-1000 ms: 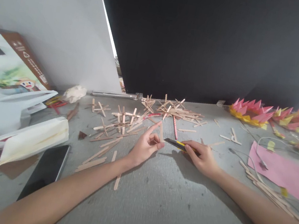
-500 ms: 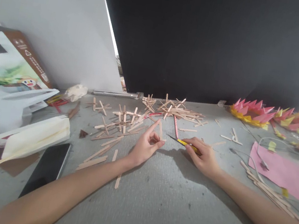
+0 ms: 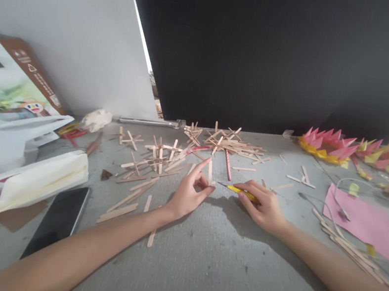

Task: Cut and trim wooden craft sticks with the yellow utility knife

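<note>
Pointing toward the left hand, a yellow craft knife is gripped in the curled right hand. A wooden stick is held between the left thumb and extended index finger, its lower end just beside the blade. The space beyond the left hand is crowded by crossed sticks and a heap of sticks; beyond the knife, a red pencil-like rod is seen. A phone is partly covered by the left forearm. Right of the right hand, a pink sheet is crossed by a cable.
</note>
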### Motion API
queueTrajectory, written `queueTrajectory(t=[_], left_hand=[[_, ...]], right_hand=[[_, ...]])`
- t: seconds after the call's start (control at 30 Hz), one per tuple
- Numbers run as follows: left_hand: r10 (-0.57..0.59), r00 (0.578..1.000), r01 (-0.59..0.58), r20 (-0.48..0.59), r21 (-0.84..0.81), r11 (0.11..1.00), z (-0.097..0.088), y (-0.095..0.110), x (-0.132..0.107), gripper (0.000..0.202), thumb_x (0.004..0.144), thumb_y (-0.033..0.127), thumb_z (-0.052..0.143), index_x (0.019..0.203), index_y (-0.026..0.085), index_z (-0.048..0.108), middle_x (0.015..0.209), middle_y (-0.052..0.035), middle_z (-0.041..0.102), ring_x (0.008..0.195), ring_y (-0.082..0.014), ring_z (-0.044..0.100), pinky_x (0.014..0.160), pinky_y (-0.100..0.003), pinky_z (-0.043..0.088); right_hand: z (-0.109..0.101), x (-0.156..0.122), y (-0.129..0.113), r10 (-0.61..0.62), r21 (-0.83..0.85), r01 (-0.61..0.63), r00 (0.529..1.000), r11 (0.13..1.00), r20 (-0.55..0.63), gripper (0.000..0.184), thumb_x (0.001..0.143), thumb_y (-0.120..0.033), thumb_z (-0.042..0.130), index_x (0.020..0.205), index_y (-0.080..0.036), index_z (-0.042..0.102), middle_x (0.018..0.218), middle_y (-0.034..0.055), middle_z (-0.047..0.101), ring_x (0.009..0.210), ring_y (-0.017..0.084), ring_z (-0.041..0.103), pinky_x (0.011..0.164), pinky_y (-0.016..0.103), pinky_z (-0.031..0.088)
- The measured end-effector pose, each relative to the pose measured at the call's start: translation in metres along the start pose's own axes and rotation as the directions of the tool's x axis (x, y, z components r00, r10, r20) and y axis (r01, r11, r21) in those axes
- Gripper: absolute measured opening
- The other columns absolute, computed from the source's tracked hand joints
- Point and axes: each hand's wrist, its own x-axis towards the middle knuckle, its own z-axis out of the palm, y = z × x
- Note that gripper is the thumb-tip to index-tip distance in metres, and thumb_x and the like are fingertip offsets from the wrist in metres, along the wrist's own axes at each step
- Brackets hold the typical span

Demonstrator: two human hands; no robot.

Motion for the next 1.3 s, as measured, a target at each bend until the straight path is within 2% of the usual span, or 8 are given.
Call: queueTrajectory(t=[0.2, 0.4, 0.57, 0.67, 0.77, 0.97, 1.13, 1.3], left_hand=[[-0.035, 0.999, 0.034, -0.026, -0.029, 0.999, 0.001, -0.004, 0.0, 0.092, 0.093, 0.039, 0.081, 0.169, 0.022, 0.031, 0.082, 0.0042, 0.064, 0.08, -0.0163, 0.064, 0.085, -0.032, 0.05], [-0.068, 0.995, 0.066, -0.068, -0.035, 0.997, -0.001, -0.007, 0.002, 0.085, 0.092, 0.048, 0.083, 0.159, 0.02, 0.04, 0.078, 0.0058, 0.063, 0.078, -0.0161, 0.065, 0.082, -0.031, 0.049], [-0.052, 0.996, 0.051, -0.068, -0.018, 0.999, -0.002, -0.008, 0.003, 0.086, 0.093, 0.05, 0.082, 0.161, 0.021, 0.038, 0.08, 0.0048, 0.065, 0.078, -0.016, 0.066, 0.081, -0.03, 0.05], [-0.047, 0.996, 0.047, -0.071, -0.004, 0.999, -0.003, -0.01, 0.003, 0.084, 0.094, 0.048, 0.081, 0.16, 0.02, 0.038, 0.081, 0.0045, 0.065, 0.078, -0.0159, 0.066, 0.082, -0.031, 0.051], [-0.046, 0.996, 0.047, -0.074, 0.013, 0.999, -0.003, -0.011, 0.003, 0.081, 0.095, 0.048, 0.079, 0.161, 0.02, 0.039, 0.082, 0.004, 0.065, 0.08, -0.016, 0.066, 0.083, -0.032, 0.051], [-0.058, 0.994, 0.06, -0.094, 0.017, 0.998, -0.002, -0.007, 0.003, 0.072, 0.093, 0.051, 0.08, 0.15, 0.021, 0.049, 0.081, 0.0038, 0.063, 0.08, -0.0166, 0.066, 0.081, -0.031, 0.051], [-0.077, 0.995, 0.079, -0.067, 0.025, 0.997, -0.002, -0.002, 0.003, 0.042, 0.093, 0.054, 0.079, 0.113, 0.02, 0.068, 0.08, 0.0024, 0.061, 0.077, -0.0159, 0.062, 0.077, -0.03, 0.05], [-0.119, 0.992, 0.12, -0.048, 0.015, 0.993, -0.001, 0.0, 0.003, 0.044, 0.096, 0.062, 0.071, 0.096, 0.018, 0.07, 0.081, 0.0003, 0.064, 0.074, -0.015, 0.059, 0.072, -0.029, 0.049]], right_hand=[[0.001, -0.001, 0.001, 0.021, -0.019, -0.022, 1.0, 1.0, -0.007, 0.032, 0.114, -0.039, 0.05, 0.129, -0.023, 0.073, 0.104, 0.0102, 0.075, 0.081, 0.02, 0.072, 0.07, 0.032, 0.055], [0.0, 0.0, -0.002, 0.011, -0.034, -0.011, 1.0, 0.999, 0.0, 0.028, 0.113, -0.037, 0.05, 0.128, -0.025, 0.07, 0.104, 0.0094, 0.075, 0.083, 0.02, 0.072, 0.073, 0.031, 0.055], [0.009, -0.008, 0.01, 0.068, 0.002, -0.068, 0.992, 0.998, -0.107, 0.041, 0.115, -0.037, 0.045, 0.155, -0.029, 0.041, 0.111, 0.0077, 0.071, 0.07, 0.015, 0.065, 0.07, 0.031, 0.056], [0.014, -0.013, 0.019, 0.026, 0.068, -0.013, 0.983, 0.998, -0.184, 0.037, 0.117, -0.035, 0.037, 0.153, -0.032, 0.032, 0.111, 0.0056, 0.066, 0.063, 0.013, 0.059, 0.063, 0.03, 0.053], [0.013, -0.012, 0.021, -0.038, 0.053, 0.049, 0.983, 0.997, -0.18, 0.028, 0.118, -0.031, 0.031, 0.144, -0.033, 0.042, 0.098, 0.0023, 0.061, 0.065, 0.015, 0.059, 0.067, 0.032, 0.054], [0.007, -0.008, 0.012, -0.024, 0.02, 0.027, 0.989, 0.999, -0.144, 0.034, 0.117, -0.029, 0.031, 0.127, -0.029, 0.063, 0.113, 0.008, 0.059, 0.068, 0.013, 0.062, 0.065, 0.033, 0.056], [0.006, -0.009, 0.011, 0.015, -0.019, -0.018, 0.983, 1.0, -0.182, 0.033, 0.117, -0.032, 0.034, 0.135, -0.028, 0.062, 0.099, 0.0065, 0.062, 0.083, 0.02, 0.066, 0.078, 0.037, 0.057], [0.005, -0.009, 0.012, 0.024, -0.038, -0.029, 0.991, 0.999, -0.133, 0.039, 0.116, -0.03, 0.033, 0.145, -0.029, 0.059, 0.117, 0.0098, 0.071, 0.106, 0.026, 0.071, 0.089, 0.039, 0.057]])
